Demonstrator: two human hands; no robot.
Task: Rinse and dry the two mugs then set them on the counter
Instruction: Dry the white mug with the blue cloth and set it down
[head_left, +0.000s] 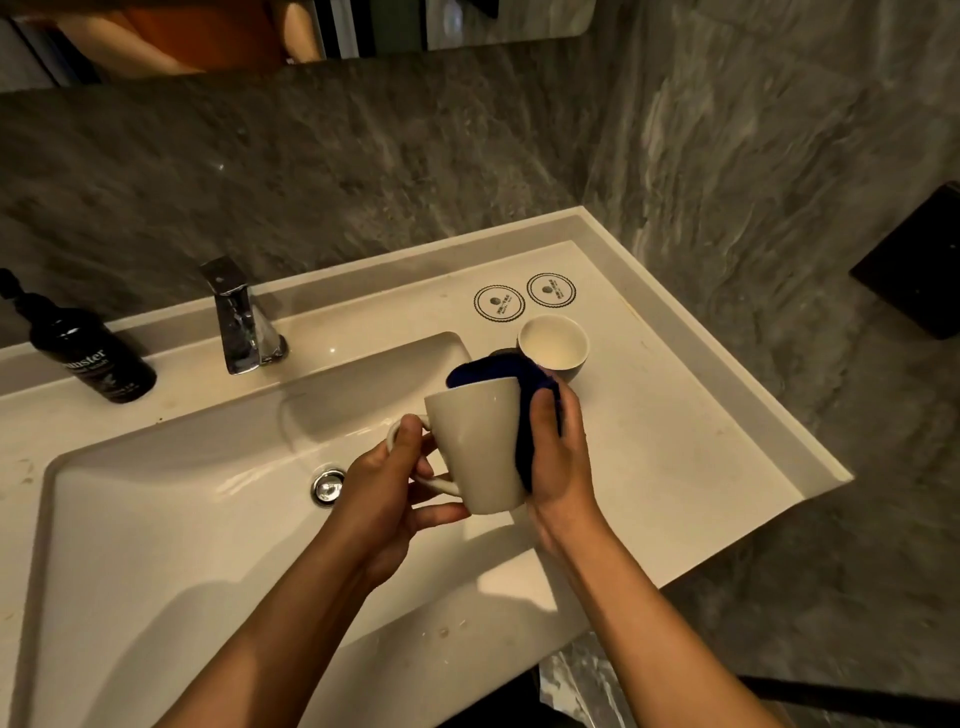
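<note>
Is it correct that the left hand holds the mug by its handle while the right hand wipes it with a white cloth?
Not quite: in the head view the cloth is dark blue. The left hand holds the mug by its handle, and the right hand wipes.

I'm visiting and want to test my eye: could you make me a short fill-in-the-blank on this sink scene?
1. The left hand holds the mug by its ____.
2. The right hand presses a dark ____ cloth against it.
3. The second mug stands on the ____.
4. The black bottle stands ____ of the faucet.

Missing words: handle; blue; counter; left
</note>
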